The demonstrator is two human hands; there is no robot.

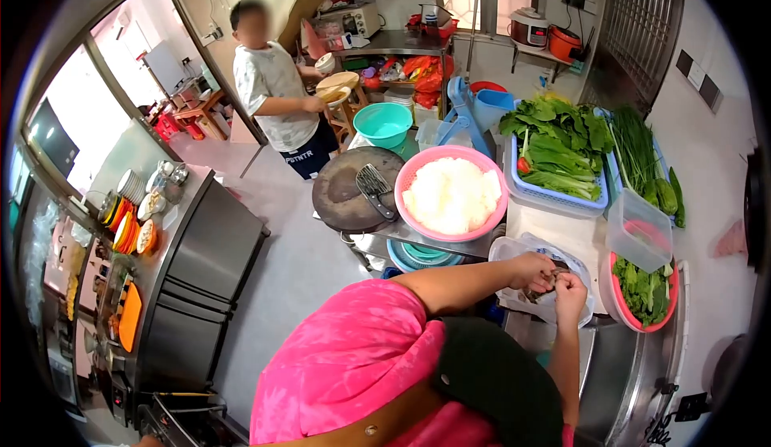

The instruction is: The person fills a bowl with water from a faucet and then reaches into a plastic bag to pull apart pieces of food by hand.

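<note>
My left hand and my right hand come together over a whitish plastic tub lined with a plastic bag. The fingers of both are closed in a pinch on a small grey-brown piece of food, whose exact kind is too small to make out. More dark pieces lie in the tub, partly covered by my hands. Just right of the tub stands a pink basket of leafy greens.
A pink bowl heaped with white food stands beyond my left arm. Beside it, a slotted turner rests on a round chopping board. Blue baskets hold lettuce and chives. Another person stands at the back left.
</note>
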